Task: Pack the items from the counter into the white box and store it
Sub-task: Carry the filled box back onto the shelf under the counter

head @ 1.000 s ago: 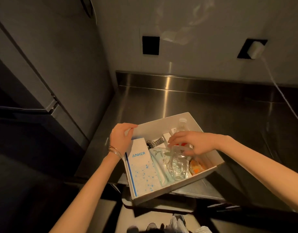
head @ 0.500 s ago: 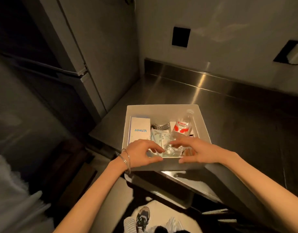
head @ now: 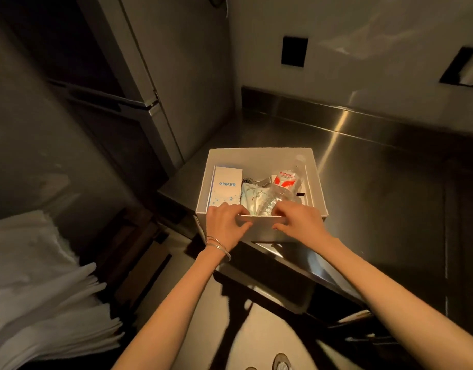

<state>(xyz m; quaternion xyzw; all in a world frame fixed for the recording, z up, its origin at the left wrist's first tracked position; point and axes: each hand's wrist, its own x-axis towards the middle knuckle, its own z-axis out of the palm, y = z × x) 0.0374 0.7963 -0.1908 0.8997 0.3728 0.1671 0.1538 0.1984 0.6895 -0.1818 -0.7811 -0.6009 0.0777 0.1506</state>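
The white box (head: pixel 259 156) sits at the near left corner of the steel counter (head: pixel 377 188), its front hanging past the edge. Inside lie a white Anker carton (head: pixel 227 186) on the left, a pale printed pouch (head: pixel 250 194) beside it, a metal watch band (head: pixel 258 180) behind, and a clear plastic bottle (head: pixel 283 189) with a red label. My left hand (head: pixel 224 222) grips the box's near wall, fingers curled over the rim. My right hand (head: pixel 299 220) grips the same wall a little to the right.
A tall steel fridge (head: pixel 139 84) stands left of the counter. White folded cloth (head: pixel 40 284) is stacked at the lower left. A black wall plate (head: pixel 294 51) and a wall socket with a white plug (head: pixel 467 68) are on the back wall. A shoe (head: pixel 282 363) shows on the floor below.
Both hands came off the box's side and the bottle and took hold of the near wall. The box turned square to me at the counter's edge, and my view stepped back.
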